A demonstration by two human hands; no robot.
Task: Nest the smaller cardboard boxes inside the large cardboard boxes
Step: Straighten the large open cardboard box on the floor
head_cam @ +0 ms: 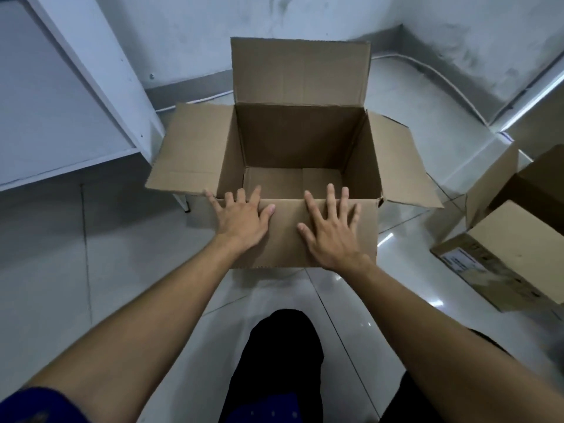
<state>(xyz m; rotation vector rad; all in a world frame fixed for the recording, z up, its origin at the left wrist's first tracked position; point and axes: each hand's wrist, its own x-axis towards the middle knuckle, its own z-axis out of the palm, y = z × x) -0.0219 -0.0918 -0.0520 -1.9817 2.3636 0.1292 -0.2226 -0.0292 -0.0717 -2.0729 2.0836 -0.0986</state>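
Note:
A large brown cardboard box (299,138) stands open on the tiled floor in front of me, its far flap upright and its side flaps spread outward. The inside holds nothing. My left hand (241,216) lies flat, fingers spread, on the near flap at the box's left front edge. My right hand (334,228) lies flat on the same flap, which is folded down toward me. Smaller cardboard boxes (515,254) sit at the right, one closed with a printed label, one behind it with an open flap (491,181).
A white panel or table (61,117) leans at the left, close to the box's left flap. Grey walls meet in a corner behind. A white cable (442,77) runs along the floor at the back right. My dark-trousered knees (287,361) are below.

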